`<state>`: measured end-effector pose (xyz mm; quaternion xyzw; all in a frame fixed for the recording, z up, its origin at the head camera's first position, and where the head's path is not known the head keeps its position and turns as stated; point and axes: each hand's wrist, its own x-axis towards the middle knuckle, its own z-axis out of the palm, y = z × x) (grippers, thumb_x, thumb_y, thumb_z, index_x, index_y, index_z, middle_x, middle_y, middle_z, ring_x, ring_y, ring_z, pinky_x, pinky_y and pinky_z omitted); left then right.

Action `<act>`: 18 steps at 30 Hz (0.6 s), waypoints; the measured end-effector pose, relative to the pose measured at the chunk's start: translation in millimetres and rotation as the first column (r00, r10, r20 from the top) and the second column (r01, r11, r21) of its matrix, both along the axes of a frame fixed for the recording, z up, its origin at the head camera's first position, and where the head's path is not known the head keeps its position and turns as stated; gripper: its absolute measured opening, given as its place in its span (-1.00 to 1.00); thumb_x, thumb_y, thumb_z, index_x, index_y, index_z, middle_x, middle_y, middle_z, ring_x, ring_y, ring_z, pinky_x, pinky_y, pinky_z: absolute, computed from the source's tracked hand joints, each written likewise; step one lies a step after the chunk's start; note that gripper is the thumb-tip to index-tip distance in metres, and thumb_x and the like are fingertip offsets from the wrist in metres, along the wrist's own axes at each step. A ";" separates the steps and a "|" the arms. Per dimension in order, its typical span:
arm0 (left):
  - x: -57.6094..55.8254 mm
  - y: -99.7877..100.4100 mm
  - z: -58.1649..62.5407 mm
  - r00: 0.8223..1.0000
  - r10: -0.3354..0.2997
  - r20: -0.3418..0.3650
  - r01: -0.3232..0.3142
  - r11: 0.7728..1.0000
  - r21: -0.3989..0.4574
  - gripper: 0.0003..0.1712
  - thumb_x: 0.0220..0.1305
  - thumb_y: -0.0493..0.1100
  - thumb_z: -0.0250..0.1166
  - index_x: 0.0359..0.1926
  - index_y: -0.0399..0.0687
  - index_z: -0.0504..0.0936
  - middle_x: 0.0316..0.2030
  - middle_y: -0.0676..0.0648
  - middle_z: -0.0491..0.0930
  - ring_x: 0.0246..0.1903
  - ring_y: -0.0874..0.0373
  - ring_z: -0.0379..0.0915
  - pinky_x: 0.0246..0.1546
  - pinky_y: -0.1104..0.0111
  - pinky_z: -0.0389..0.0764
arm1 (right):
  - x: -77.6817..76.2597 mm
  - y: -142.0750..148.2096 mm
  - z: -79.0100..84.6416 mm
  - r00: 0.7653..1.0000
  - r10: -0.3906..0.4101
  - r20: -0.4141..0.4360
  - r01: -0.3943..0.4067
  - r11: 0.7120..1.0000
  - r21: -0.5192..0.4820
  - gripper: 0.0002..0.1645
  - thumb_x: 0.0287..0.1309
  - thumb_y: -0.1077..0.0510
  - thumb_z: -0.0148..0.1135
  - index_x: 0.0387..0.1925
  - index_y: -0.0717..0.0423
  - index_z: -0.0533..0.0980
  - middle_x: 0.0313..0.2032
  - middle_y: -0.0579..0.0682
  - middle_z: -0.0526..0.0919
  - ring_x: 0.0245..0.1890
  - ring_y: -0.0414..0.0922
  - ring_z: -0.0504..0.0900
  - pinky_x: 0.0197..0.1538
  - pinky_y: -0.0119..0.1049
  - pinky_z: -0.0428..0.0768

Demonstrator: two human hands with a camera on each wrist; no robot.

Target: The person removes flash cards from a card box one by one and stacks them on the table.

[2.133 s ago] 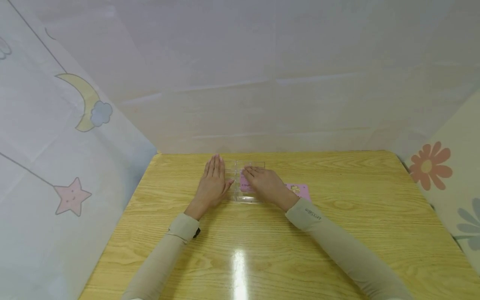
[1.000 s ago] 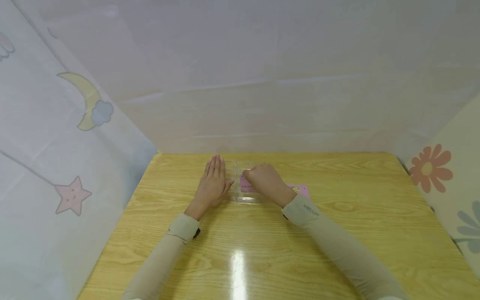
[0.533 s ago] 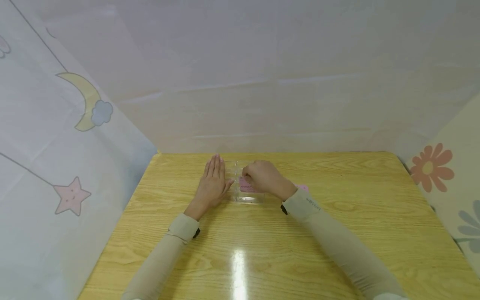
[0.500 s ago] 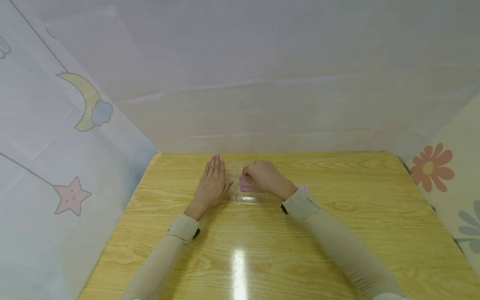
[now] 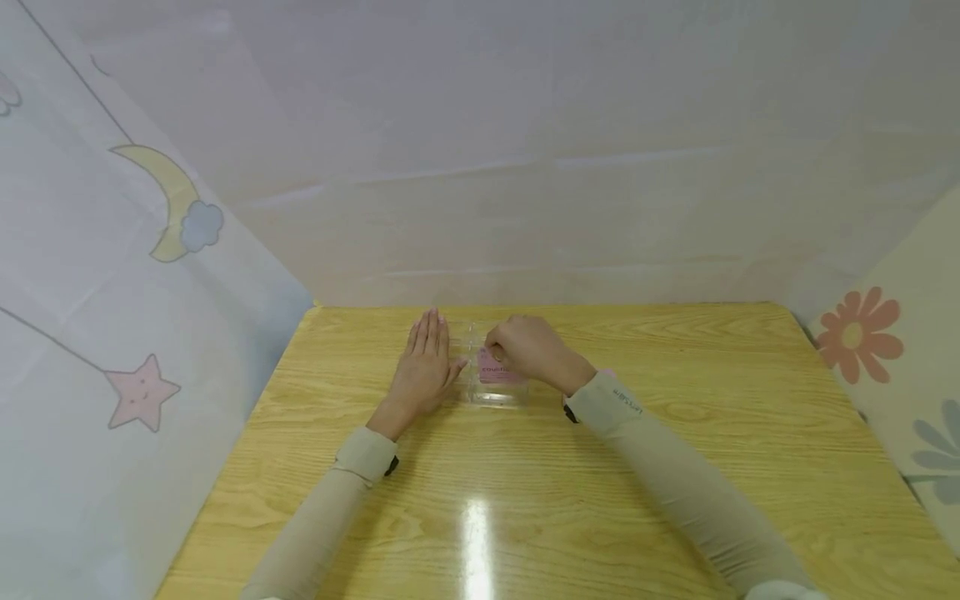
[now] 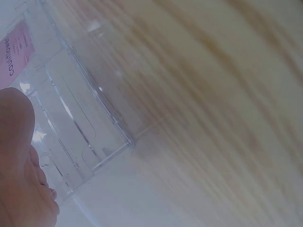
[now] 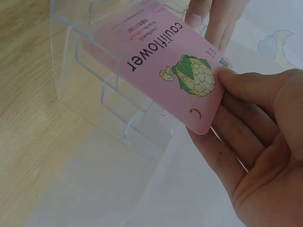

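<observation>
Seen from the head, the right hand pinches a pink cauliflower card between thumb and fingers at the 3 o'clock half of a clear plastic rack on the wooden table, while the left hand, fingers straight, lies across the rack's 9 o'clock half.
</observation>
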<state>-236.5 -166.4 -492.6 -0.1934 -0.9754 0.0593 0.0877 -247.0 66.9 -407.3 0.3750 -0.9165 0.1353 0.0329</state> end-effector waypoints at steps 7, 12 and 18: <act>0.0 0.3 -0.4 1.000 -0.001 0.000 0.001 1.000 0.006 -0.05 0.69 0.22 -0.15 0.65 -0.44 -0.18 0.67 -0.44 -0.25 0.70 -0.25 -0.39 0.72 -0.01 -0.18 | -0.5 2.7 0.5 0.999 -0.022 0.026 0.022 1.000 -0.020 -0.57 0.29 0.43 0.22 -0.65 0.02 0.48 -0.61 -0.13 0.47 -0.60 -0.27 0.15 -0.44 -0.42 0.22; 0.4 0.9 0.1 1.000 -0.003 0.000 0.003 1.000 0.015 -0.05 0.68 0.21 -0.11 0.64 -0.44 -0.18 0.67 -0.44 -0.23 0.70 -0.25 -0.37 0.72 0.00 -0.19 | -2.3 4.8 1.9 1.000 -0.016 0.027 0.017 0.999 -0.046 -0.56 0.28 0.47 0.23 -0.64 0.03 0.47 -0.65 -0.17 0.26 -0.59 -0.27 0.13 -0.40 -0.39 0.23; 1.6 1.1 1.7 1.000 -0.002 0.004 0.002 1.000 0.017 -0.05 0.68 0.21 -0.12 0.64 -0.45 -0.16 0.66 -0.45 -0.23 0.70 -0.26 -0.34 0.72 0.00 -0.19 | -1.2 8.0 7.1 1.000 -0.005 0.005 0.005 0.999 -0.054 -0.67 0.27 0.47 0.28 -0.56 0.11 0.66 -0.51 -0.08 0.73 -0.56 -0.27 0.25 -0.38 -0.38 0.31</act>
